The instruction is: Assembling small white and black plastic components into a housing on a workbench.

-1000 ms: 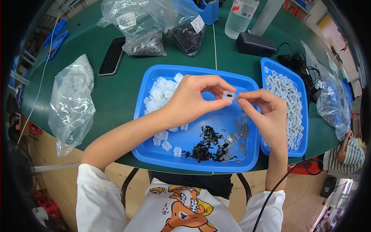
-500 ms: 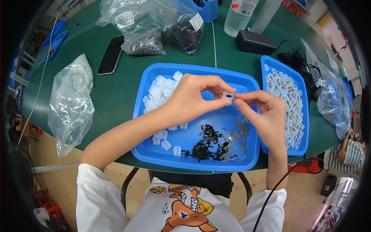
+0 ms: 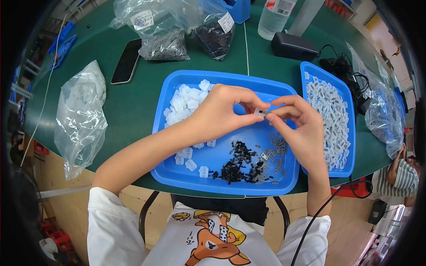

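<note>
Above the blue tray [image 3: 230, 190], my left hand [image 3: 222, 106] pinches a small translucent white plastic piece [image 3: 260, 112] with a dark spot in its middle. My right hand [image 3: 299, 126] meets it from the other side, thumb and a bent finger closed at the piece's right edge while the index finger is lifted off. Fingertips partly cover the piece. In the tray lie a heap of translucent white plastic plates [image 3: 184, 103], a pile of tiny black parts [image 3: 235, 168] and a scatter of small grey parts [image 3: 278, 148].
Right of the tray stands a second blue tray [image 3: 306, 71] full of finished-looking small pale pieces [image 3: 330, 119]. Clear bags of grey parts [image 3: 164, 46] and black parts [image 3: 215, 37], a phone [image 3: 126, 62], a bottle [image 3: 273, 20], a black box [image 3: 293, 46] and a plastic bag [image 3: 82, 115] surround them.
My right index finger has lifted away from the piece, and the right fingers have shifted slightly. The piece is tilted a little differently in my left hand, which stays in place.
</note>
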Demonstrator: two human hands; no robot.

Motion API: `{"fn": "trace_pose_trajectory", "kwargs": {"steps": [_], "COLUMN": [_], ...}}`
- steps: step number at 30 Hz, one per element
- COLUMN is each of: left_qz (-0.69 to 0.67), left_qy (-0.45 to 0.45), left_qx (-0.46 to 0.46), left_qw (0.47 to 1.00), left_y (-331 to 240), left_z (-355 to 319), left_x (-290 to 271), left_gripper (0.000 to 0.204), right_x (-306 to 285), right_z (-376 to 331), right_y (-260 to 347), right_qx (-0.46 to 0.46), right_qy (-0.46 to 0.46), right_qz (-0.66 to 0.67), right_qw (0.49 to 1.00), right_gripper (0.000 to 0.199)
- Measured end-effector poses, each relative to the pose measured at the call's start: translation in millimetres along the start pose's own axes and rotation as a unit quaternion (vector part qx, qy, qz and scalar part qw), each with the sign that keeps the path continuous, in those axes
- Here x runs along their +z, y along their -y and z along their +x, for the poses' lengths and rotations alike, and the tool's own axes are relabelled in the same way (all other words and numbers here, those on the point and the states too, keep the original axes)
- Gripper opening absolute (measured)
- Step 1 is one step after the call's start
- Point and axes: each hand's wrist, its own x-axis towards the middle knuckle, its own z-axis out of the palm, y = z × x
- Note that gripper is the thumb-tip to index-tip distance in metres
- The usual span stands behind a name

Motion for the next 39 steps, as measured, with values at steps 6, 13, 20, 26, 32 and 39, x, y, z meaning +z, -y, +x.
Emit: {"fn": "trace_pose_trajectory", "kwargs": {"steps": [6,13,20,26,32,39], "left_qz": [0.027,0.076,0.104,0.108,0.128,0.124], "left_qy": [-0.008,-0.014,-0.010,0.001,0.008,0.009], "left_qx": [0.043,0.040,0.070,0.080,0.059,0.064], "left_qw": [0.999,0.996,0.992,0.991,0.990,0.990], "left_y": [7.5,7.0,8.0,8.4,5.9,9.4], "left_z": [-0.3,-2.0,-2.9,-2.2,-2.2,-2.6], "left_x": [3.4,4.7,5.3,5.2,4.3,4.7], "left_gripper": [0.022,0.021,0.020,0.020,0.020,0.020], "right_x": [3.2,7.5,8.7,8.8,9.0,10.5], "right_z": [-0.9,-2.5,-3.8,-3.2,-3.4,-4.3], "right_y": [-4.2,-3.9,2.3,0.8,0.8,3.0], "right_qx": [-0.019,-0.043,-0.040,-0.079,-0.078,-0.079], "right_qy": [0.008,0.016,0.037,0.052,0.064,0.061], "right_qz": [-0.029,-0.068,-0.088,-0.103,-0.100,-0.094], "right_qw": [0.999,0.997,0.995,0.990,0.990,0.991], "right_gripper": [0.025,0.032,0.039,0.045,0.049,0.050]}}
